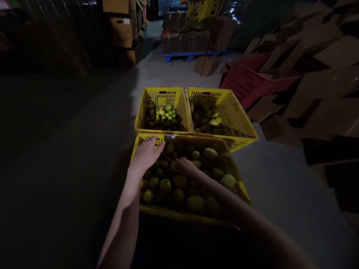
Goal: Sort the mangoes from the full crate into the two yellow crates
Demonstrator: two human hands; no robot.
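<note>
A yellow plastic crate (193, 139) stands in front of me, filled with green and yellowish fruit (165, 185) of mixed sizes, some round, some oval. My left hand (148, 151) is above its far left corner, fingers spread and nothing in them; whether it touches the rim I cannot tell. Down among the fruit near the middle is my right hand (186, 166). Its fingers are curled beside a brownish round fruit (173, 166), and shadow hides what they close on. Larger oval pale green fruit (210, 153) lies to the right.
Two more yellow crates, left (137, 116) and right (238, 116), adjoin the far side, with small fruit low inside. A red crate (249, 82) with flattened cardboard (333, 89) is at the right. Behind are a blue pallet (190, 55) with boxes and a cardboard box (206, 65).
</note>
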